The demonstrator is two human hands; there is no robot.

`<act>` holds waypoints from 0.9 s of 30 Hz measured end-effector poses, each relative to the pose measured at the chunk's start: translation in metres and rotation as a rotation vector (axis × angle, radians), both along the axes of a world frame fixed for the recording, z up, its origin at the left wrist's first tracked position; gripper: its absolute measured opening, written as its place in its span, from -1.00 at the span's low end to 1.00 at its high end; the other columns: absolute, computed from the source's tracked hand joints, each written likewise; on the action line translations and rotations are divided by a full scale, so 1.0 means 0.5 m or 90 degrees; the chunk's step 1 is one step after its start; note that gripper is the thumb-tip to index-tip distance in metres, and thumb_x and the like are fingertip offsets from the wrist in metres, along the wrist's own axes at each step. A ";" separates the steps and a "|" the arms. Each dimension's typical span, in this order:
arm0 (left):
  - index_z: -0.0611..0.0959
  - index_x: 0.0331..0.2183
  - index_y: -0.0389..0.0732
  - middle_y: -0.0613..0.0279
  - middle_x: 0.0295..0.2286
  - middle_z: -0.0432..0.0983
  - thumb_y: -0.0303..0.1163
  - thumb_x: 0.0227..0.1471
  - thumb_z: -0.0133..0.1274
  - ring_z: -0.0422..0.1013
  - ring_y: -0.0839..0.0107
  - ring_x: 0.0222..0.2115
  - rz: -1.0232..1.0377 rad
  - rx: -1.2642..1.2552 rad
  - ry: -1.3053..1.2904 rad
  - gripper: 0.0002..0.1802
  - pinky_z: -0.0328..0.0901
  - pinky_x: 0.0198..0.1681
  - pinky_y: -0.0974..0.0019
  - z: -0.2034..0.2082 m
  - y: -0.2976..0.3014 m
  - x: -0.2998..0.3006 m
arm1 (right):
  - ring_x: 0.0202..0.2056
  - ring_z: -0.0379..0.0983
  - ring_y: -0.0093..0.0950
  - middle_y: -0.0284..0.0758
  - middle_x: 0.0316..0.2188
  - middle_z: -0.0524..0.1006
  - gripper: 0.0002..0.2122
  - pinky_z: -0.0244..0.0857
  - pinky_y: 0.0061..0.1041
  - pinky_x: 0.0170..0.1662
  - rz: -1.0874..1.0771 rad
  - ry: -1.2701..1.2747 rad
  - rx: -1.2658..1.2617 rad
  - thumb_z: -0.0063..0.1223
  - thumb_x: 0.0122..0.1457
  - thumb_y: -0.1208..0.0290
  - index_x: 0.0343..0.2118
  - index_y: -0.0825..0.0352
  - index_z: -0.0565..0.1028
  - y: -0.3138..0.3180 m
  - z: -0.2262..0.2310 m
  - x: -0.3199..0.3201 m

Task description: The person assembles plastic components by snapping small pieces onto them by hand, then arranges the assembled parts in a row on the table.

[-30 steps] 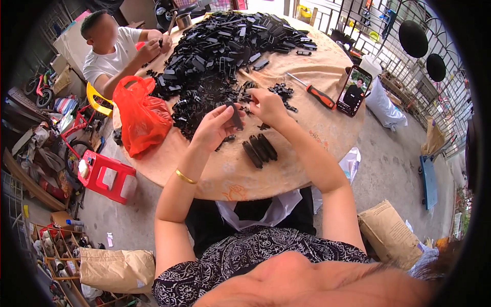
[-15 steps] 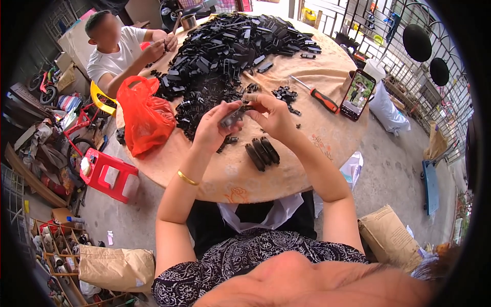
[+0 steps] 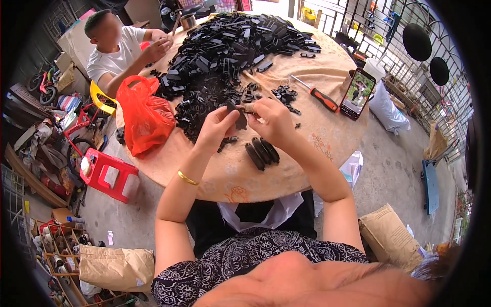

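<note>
Over the near part of the round table, my left hand [image 3: 214,127] is closed around a black plastic part [image 3: 240,122], which it holds tilted up. My right hand [image 3: 272,120] is pinched at the upper end of that part; whatever lies between its fingertips is too small to make out. Several long black curved pieces [image 3: 262,153] lie side by side just below my hands. Beyond my fingers spreads a heap of small black clips [image 3: 202,105], joining a large pile of black plastic parts [image 3: 230,46]. A smaller cluster of black bits [image 3: 285,97] sits past my right hand.
A red plastic bag [image 3: 146,120] stands at the table's left. To the right lie a screwdriver [image 3: 323,100] and an upright phone [image 3: 357,94]. Across the table a person [image 3: 115,56] in white works with both hands. A red stool [image 3: 110,174] is on the floor at left.
The part in my left hand has turned, now showing a dark face. My right fingers have shifted slightly down and closed in at its end. The other person's hands moved a little.
</note>
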State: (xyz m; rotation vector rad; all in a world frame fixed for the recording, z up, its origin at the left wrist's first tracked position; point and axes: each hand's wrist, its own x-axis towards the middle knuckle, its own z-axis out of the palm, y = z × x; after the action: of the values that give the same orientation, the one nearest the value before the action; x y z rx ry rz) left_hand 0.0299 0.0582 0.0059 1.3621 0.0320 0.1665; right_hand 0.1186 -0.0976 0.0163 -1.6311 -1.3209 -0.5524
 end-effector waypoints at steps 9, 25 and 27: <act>0.39 -0.14 -0.27 0.46 -0.51 0.34 -0.40 0.05 -0.11 0.23 0.75 -0.56 0.128 0.061 -0.056 -0.70 0.13 -0.59 0.65 0.004 -0.033 0.004 | -0.51 0.35 -0.29 -0.27 -0.58 0.40 -0.86 0.22 -0.36 -0.44 0.096 0.029 -0.057 0.02 -0.15 0.51 -0.45 0.35 0.44 -0.003 0.003 -0.008; 0.42 -0.23 -0.30 0.39 -0.55 0.29 -0.37 0.07 -0.15 0.18 0.66 -0.55 0.358 0.296 -0.124 -0.76 0.14 -0.50 0.58 -0.025 -0.044 0.011 | -0.54 0.33 -0.28 -0.22 -0.59 0.32 -0.88 0.25 -0.39 -0.50 0.023 -0.139 -0.202 -0.02 -0.11 0.50 -0.52 0.42 0.32 0.005 -0.013 -0.043; 0.42 -0.23 -0.29 0.37 -0.54 0.29 -0.37 0.07 -0.16 0.18 0.66 -0.55 0.371 0.268 -0.087 -0.76 0.15 -0.49 0.57 -0.030 -0.035 0.014 | -0.52 0.34 -0.28 -0.22 -0.57 0.33 -0.85 0.26 -0.38 -0.49 0.032 -0.122 -0.194 -0.03 -0.10 0.50 -0.45 0.44 0.34 0.012 -0.023 -0.059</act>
State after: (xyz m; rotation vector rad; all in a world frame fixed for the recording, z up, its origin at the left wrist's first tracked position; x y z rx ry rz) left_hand 0.0368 0.0409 -0.0090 1.7285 0.2943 0.7915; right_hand 0.0892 -0.0916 0.0050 -1.8188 -1.6475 -0.5064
